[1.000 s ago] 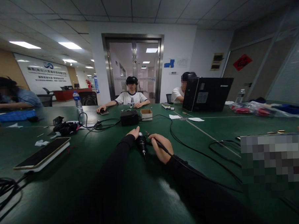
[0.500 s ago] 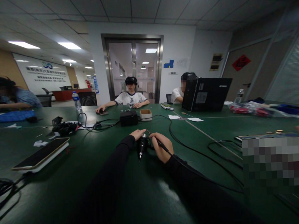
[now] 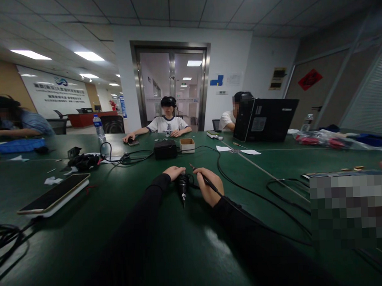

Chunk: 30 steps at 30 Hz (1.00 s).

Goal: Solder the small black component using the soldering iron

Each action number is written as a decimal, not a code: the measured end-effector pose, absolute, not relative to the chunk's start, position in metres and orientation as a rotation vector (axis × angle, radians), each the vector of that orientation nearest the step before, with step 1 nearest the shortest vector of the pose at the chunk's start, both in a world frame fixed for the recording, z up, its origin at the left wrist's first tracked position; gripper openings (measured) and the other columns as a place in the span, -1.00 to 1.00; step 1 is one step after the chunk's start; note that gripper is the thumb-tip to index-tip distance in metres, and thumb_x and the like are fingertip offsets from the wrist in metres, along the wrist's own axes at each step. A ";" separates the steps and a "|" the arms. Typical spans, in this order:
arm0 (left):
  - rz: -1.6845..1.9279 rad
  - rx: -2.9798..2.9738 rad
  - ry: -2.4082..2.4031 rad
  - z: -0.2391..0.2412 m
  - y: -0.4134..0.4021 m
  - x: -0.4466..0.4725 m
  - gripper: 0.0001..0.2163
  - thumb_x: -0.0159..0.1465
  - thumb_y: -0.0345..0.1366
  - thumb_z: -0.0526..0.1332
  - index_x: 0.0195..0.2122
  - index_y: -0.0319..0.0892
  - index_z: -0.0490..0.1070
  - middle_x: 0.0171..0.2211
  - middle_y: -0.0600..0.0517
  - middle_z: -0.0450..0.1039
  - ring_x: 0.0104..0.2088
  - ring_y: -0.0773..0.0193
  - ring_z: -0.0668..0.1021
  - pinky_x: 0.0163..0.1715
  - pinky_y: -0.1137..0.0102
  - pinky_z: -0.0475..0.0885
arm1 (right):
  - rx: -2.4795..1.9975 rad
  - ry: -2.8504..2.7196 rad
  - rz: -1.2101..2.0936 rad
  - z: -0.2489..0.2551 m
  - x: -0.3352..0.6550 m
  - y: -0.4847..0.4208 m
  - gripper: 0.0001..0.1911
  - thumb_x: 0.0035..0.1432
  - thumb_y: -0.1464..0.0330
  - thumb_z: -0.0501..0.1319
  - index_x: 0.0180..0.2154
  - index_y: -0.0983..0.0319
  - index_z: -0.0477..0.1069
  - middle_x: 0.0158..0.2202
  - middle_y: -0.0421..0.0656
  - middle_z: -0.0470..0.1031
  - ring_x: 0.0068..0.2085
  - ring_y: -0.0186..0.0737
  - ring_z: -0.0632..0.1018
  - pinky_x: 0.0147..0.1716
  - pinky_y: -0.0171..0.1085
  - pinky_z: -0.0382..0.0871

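Over the middle of the table, my left hand (image 3: pixel 173 173) grips the far end of a black tool with a pointed metal tip (image 3: pixel 183 189). The tip points towards me, and black cord is bunched beside the tool. The left fingertips are partly hidden. My right hand (image 3: pixel 211 185) is closed round a soldering iron (image 3: pixel 208 182) like a pen. Its tip points up and left, close to my left fingers but apart from them. A thin black cord runs from the iron back along my right sleeve.
Beyond my hands stand a black box (image 3: pixel 165 149) and a small open carton (image 3: pixel 187 146). A phone on a white block (image 3: pixel 55 195) lies left. A computer case (image 3: pixel 264 121) stands back right. Cables (image 3: pixel 243 191) curve across the right side. People sit round the table.
The black tool's tip has swung slightly right, and its far end is now more covered by my left hand. The iron's tip has moved a little away from my left fingers.
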<state>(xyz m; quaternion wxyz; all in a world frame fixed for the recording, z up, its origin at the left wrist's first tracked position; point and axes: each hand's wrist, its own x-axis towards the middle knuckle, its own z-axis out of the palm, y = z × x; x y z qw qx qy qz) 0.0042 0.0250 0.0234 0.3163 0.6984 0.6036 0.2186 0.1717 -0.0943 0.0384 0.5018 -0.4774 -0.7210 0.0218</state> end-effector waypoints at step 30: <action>1.366 1.379 1.133 -0.002 0.029 0.009 -0.83 0.08 -0.47 0.24 -0.28 -0.23 0.41 -0.57 0.08 0.48 -0.53 0.33 0.52 -0.32 0.39 0.45 | -0.983 -1.899 0.152 0.032 0.169 -0.092 -0.76 0.22 0.39 0.02 -0.23 0.14 0.46 -0.24 -0.18 0.52 -0.22 -0.25 0.51 -0.15 -0.28 0.34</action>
